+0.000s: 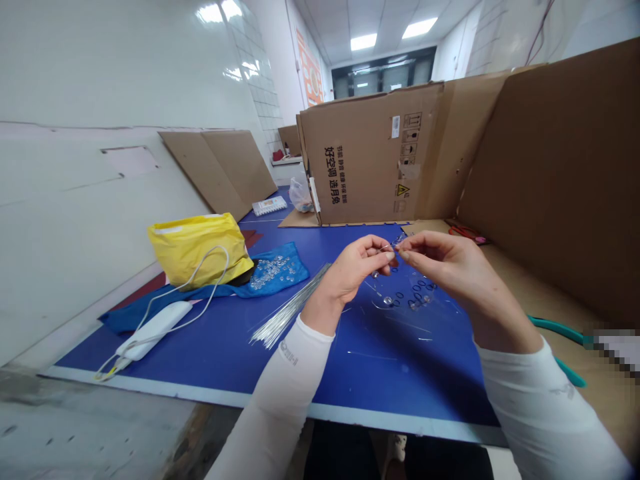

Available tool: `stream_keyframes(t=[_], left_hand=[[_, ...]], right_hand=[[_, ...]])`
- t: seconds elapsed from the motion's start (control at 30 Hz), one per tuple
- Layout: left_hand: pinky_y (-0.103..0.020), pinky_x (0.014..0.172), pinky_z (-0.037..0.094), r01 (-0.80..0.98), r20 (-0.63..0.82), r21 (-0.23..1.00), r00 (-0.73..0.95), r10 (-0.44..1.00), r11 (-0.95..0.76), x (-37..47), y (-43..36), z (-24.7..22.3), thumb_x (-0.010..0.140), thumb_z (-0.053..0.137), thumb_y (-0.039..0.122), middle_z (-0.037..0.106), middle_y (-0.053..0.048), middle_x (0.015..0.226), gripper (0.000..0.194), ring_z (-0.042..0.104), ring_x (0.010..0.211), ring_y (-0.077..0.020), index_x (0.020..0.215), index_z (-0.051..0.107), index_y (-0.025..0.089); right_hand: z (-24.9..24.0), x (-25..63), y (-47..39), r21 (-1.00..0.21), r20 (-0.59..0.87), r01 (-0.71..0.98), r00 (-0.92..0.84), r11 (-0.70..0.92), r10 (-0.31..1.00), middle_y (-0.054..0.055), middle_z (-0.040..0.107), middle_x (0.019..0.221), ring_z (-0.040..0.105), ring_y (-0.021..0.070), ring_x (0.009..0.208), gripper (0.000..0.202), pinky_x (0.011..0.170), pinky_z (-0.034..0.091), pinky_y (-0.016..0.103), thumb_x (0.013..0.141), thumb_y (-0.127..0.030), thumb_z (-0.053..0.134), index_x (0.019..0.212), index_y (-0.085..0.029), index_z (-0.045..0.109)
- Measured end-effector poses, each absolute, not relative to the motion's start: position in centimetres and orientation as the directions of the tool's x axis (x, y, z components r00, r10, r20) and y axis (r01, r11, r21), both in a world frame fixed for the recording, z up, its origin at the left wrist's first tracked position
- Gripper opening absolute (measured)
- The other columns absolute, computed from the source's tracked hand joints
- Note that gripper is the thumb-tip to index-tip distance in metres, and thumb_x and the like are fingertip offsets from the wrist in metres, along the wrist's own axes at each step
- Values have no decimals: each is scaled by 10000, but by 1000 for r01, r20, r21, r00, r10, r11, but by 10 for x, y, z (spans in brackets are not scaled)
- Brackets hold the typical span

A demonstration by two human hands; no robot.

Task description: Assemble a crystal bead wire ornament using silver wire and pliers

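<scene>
"Head camera view: what do the hands have?"

"Left hand (360, 265) and right hand (447, 262) meet above the blue worktop (310, 377), right of its middle. Both are narrowed to a pinch on a fine strand (385, 249) running between the fingertips. It is too thin for me to tell its material."

"And beneath them?"

"Dark rings (418, 291) lie scattered on the worktop, with a few clear round pieces (389, 301) among them. Loose thin strands lie nearer the front edge."

"Anything beside the left forearm?"

"A sheaf of silvery wires (290, 312) lies slantwise, its lower ends fanned toward the front edge. Further left, a blue cloth (299, 259) carries a spread of clear beads (273, 271). A yellow bag (197, 250) stands partly on that cloth."

"What is near the front left corner?"

"A white power strip (157, 331), tilted across the surface, its white cord (226, 267) looping up over the bag."

"And the right side?"

"Brown cardboard (515, 280) covers that side. Red-handled scissors (465, 233) lie toward the back, and a teal-handled tool (557, 327) is just beside the right sleeve, its head blurred out. A printed carton (370, 160) stands upright along the back."
</scene>
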State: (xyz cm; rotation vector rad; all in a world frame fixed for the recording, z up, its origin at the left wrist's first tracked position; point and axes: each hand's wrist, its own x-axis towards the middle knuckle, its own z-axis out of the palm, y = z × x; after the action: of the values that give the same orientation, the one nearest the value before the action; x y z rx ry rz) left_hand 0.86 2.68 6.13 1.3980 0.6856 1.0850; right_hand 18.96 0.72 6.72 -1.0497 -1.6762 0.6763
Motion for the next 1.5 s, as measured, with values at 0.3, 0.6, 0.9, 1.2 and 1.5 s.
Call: stream_keyframes(t=[0.3, 0.6, 0.9, 1.2, 1.5], left_hand=[[-230, 584, 421, -146, 200, 977, 403, 893, -153, 8, 24, 63, 805, 670, 137, 643, 15, 721, 159, 557, 563, -63, 891, 537, 147], [-257, 638, 494, -149, 202, 977, 400, 894, -155, 10, 23, 63, 802, 655, 136, 606, 35, 712, 167, 554, 569, -65, 940, 560, 138], [-238, 605, 453, -115, 214, 976, 410, 887, -183, 10, 24, 63, 815, 645, 193, 582, 31, 753, 117, 524, 578, -58, 906, 582, 154], [-206, 512, 289, -196, 151, 978, 402, 903, -76, 9, 20, 69, 868, 656, 202, 588, 22, 732, 110, 413, 511, -22, 877, 567, 138], [-200, 503, 320, -243, 83, 970, 381, 921, 13, 9, 19, 73, 871, 655, 166, 589, 17, 706, 125, 438, 506, -26, 819, 545, 141]], right_hand=[[66, 184, 12, -831, 467, 246, -179, 499, 866, 35, 705, 764, 602, 166, 697, 228, 662, 472, 323, 797, -428, 718, 795, -200, 718], [68, 183, 11, -776, 517, 349, -123, 525, 847, 35, 703, 769, 605, 186, 743, 214, 703, 451, 338, 795, -420, 700, 761, -209, 712], [70, 185, 12, -795, 498, 328, -126, 510, 858, 30, 680, 729, 578, 164, 694, 226, 600, 400, 302, 799, -426, 707, 756, -204, 700], [75, 188, 3, -881, 458, 123, -13, 457, 889, 16, 707, 789, 600, 151, 714, 214, 671, 478, 310, 743, -426, 799, 786, -229, 726], [78, 186, -2, -794, 608, 152, 219, 589, 764, 24, 735, 785, 662, 188, 726, 37, 695, 547, 363, 798, -307, 757, 792, -279, 734]])
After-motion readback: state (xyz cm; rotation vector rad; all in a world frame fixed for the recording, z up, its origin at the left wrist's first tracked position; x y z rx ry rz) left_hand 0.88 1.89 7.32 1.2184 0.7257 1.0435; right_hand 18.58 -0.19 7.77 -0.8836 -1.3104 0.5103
